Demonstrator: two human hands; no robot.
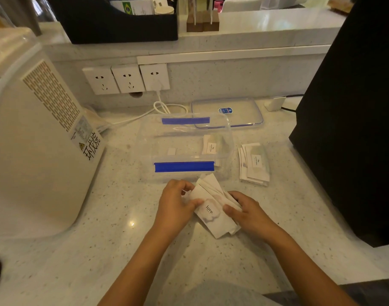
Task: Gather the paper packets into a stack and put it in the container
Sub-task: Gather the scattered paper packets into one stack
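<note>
A bundle of white paper packets (pixel 211 209), the top one printed "love.", lies slanted on the speckled counter in front of me. My left hand (pixel 174 205) pinches its left edge and my right hand (pixel 247 209) grips its right side. Just behind stands the clear plastic container (pixel 145 149) with blue clips, open, with a few packets (pixel 212 145) against its right wall. To its right a second fanned pile of packets (pixel 255 163) rests on the counter.
The clear lid (pixel 227 110) lies behind the container. A large white appliance (pixel 34 138) fills the left side, a tall black object (pixel 352 111) the right. Wall sockets (pixel 127 78) with a white cable (pixel 162 107) sit at the back.
</note>
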